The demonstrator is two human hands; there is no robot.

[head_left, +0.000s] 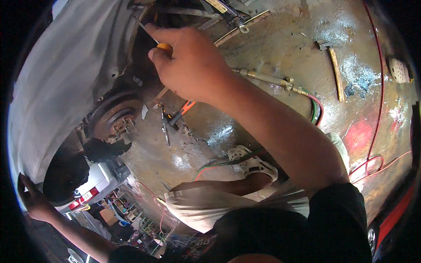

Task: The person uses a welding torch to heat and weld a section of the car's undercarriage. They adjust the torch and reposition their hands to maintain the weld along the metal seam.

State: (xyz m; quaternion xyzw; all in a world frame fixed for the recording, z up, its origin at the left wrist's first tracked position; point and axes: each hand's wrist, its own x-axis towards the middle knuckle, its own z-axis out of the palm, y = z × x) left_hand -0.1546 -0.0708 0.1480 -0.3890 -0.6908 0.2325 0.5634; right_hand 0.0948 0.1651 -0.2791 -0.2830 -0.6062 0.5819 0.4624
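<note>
My right hand (193,61): fingers (165,36) closed around the yellow-orange handle of a slim hand tool (164,47). The tool's thin shaft projects up and left, past my index finger, to near the upper edge of a grey body panel (74,65). Whether the tip touches the panel, I cannot tell.

My left hand (38,205): positioned at the lower end of the same panel, fingers against its rim. Whether they grip it or only rest there, I cannot tell.

Between my hands, beside the panel: an exposed, rusty wheel hub (120,126).

On the wet-looking floor (285,44), near my right wrist: an orange-and-black-handled hammer (179,115) beside a slender metal tool (165,130). Right of the wrist: a brass torch (267,79) with red and green hoses (314,109). Farther right: a wooden-handled hammer (336,73) and a long red hose (382,87).
</note>
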